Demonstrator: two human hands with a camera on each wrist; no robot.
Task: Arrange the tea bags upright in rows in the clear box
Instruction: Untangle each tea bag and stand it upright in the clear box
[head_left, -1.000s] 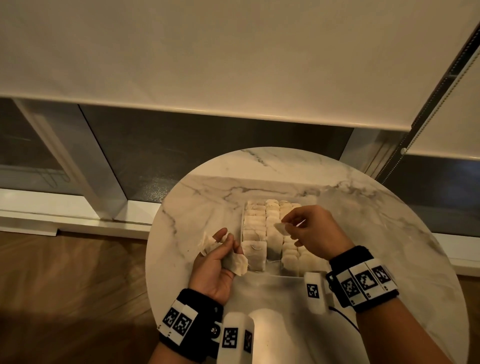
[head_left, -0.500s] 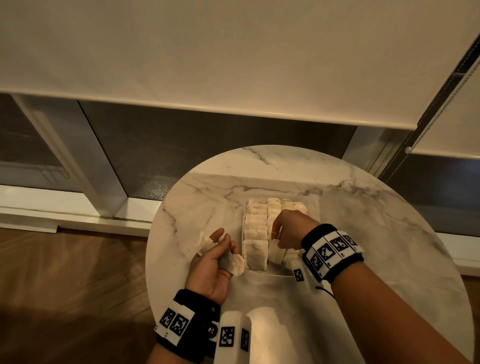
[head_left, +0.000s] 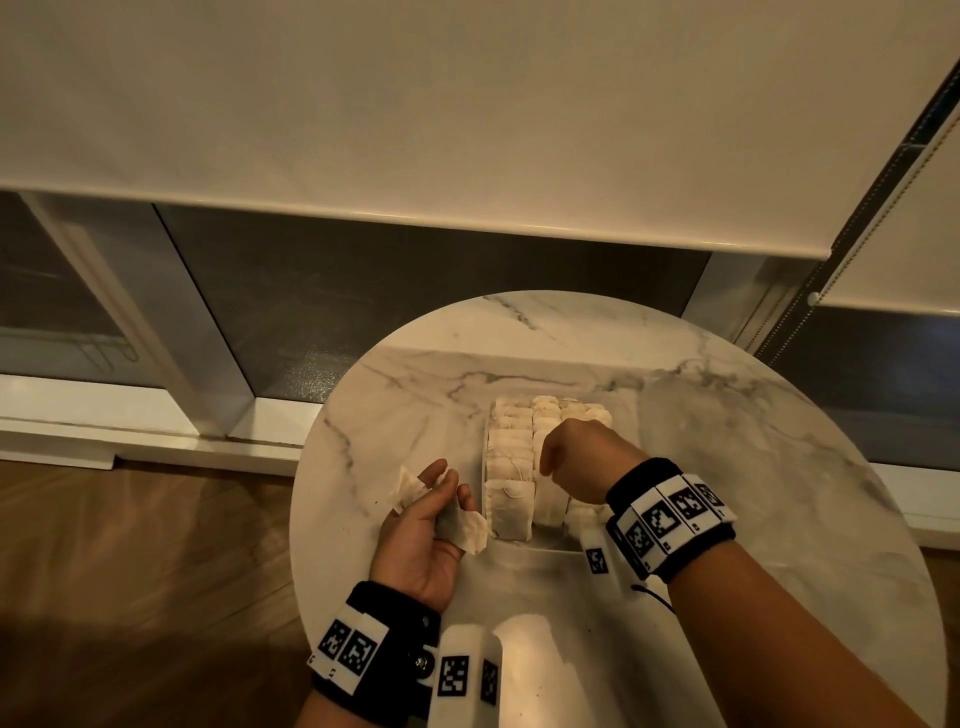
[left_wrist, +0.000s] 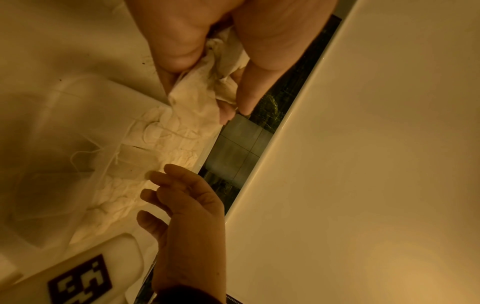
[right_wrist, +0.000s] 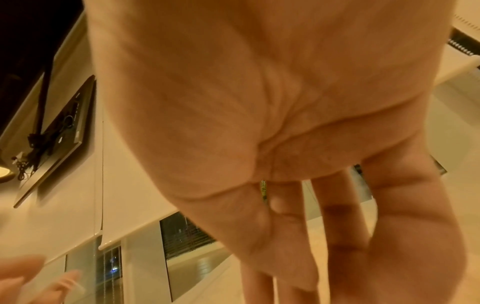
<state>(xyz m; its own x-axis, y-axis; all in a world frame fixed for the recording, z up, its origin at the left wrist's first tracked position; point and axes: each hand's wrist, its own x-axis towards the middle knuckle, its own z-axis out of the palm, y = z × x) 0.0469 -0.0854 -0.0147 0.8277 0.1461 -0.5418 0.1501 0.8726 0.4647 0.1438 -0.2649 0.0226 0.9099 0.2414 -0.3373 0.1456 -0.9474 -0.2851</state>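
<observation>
**Tea bags packed in rows, more waiting in the left hand**

The clear box (head_left: 487, 470) stands on the round marble table (head_left: 727, 415) and is filled with upright tea bags (head_left: 511, 457) in rows. The right hand (head_left: 582, 457) reaches down into the middle row, fingers extended — whether it pinches a bag I cannot tell. The left hand (head_left: 423, 535), just beside the box, grips loose tea bags (head_left: 465, 530).

No readable words, brands or numbers are showing anywhere. The only signs are black-and-white square coded markers, sitting on the left wristband (head_left: 349, 648), on the right wristband (head_left: 670, 517), and on the white camera housings (head_left: 460, 675) just beside those wristbands; they carry patterns, not letters.
</observation>
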